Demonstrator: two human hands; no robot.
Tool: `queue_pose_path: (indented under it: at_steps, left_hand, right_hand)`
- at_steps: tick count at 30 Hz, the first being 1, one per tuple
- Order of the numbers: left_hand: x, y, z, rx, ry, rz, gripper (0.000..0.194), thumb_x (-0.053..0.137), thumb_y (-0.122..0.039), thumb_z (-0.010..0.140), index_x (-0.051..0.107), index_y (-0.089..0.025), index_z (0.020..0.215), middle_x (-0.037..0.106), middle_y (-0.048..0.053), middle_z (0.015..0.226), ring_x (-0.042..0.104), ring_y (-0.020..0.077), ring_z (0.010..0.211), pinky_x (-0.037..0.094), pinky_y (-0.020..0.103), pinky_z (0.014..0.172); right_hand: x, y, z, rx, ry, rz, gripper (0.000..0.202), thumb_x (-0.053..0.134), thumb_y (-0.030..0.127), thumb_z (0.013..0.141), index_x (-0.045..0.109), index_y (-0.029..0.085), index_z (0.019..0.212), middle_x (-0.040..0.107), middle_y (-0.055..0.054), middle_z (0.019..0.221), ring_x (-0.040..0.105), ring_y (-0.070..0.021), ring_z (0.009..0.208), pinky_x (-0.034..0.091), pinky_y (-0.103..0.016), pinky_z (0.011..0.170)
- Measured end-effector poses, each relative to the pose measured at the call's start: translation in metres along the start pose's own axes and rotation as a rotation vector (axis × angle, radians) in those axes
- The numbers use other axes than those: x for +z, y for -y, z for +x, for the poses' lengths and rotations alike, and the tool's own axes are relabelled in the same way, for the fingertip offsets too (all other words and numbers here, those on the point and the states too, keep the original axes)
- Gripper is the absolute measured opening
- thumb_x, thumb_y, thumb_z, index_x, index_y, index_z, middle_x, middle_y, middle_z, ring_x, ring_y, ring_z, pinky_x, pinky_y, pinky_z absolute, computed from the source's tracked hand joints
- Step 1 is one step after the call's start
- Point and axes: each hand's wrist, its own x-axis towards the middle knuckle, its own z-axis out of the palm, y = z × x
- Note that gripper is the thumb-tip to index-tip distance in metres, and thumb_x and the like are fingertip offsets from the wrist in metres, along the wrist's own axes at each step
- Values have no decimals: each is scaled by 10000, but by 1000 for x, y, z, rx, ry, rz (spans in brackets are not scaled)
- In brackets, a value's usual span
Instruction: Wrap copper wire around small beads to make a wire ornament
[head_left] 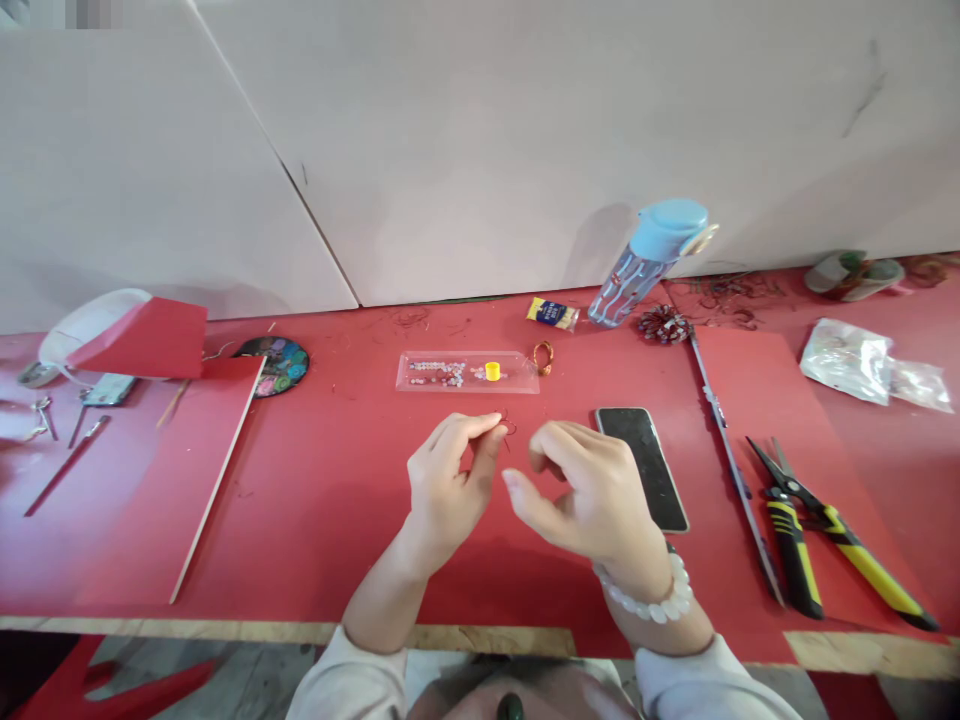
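My left hand [454, 480] pinches a thin dark-red wire or thread [510, 430] between thumb and forefinger; it curls into a small loop past the fingertips. Close by on the right is my right hand [581, 485], its thumb apart from the bent fingers and nothing visible between them. A bracelet of pale round beads [652, 605] circles the right wrist. Just beyond both hands lies a shallow clear tray [405, 371] with small pale and reddish beads [442, 374] and a yellow cap-like piece [493, 371]. A small braided ring [544, 357] rests at the tray's right end.
Right of my hands lie a phone [649, 470] and yellow-black shears [806, 520]. A blue-lidded bottle [649, 260] stands against the wall, near a small yellow-and-blue packet [553, 313]. Red boards [191, 480] lie left, with a dark round palette [281, 367]. Plastic bags [847, 360] lie far right.
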Motion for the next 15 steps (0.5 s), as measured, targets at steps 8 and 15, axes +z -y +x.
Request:
queue_pose_path:
  at_steps: [8, 15]
  left_hand:
    - [-3, 3, 2, -35, 36, -2, 78, 656, -141, 938, 712, -193, 957, 759, -4, 785, 719, 104, 674, 589, 187, 640]
    - [5, 3, -5, 119, 38, 103, 89, 635, -120, 959, 692, -165, 1011, 733, 24, 798, 706, 107, 703, 577, 192, 690]
  right_hand:
    - [17, -13, 5, -64, 82, -107, 335, 418, 140, 985, 407, 235, 664, 484, 35, 542, 434, -111, 469, 312, -259, 481]
    - [8, -7, 3, 11, -27, 71, 354, 425, 67, 892, 265, 249, 634, 295, 81, 503, 273, -87, 437, 251, -240, 443]
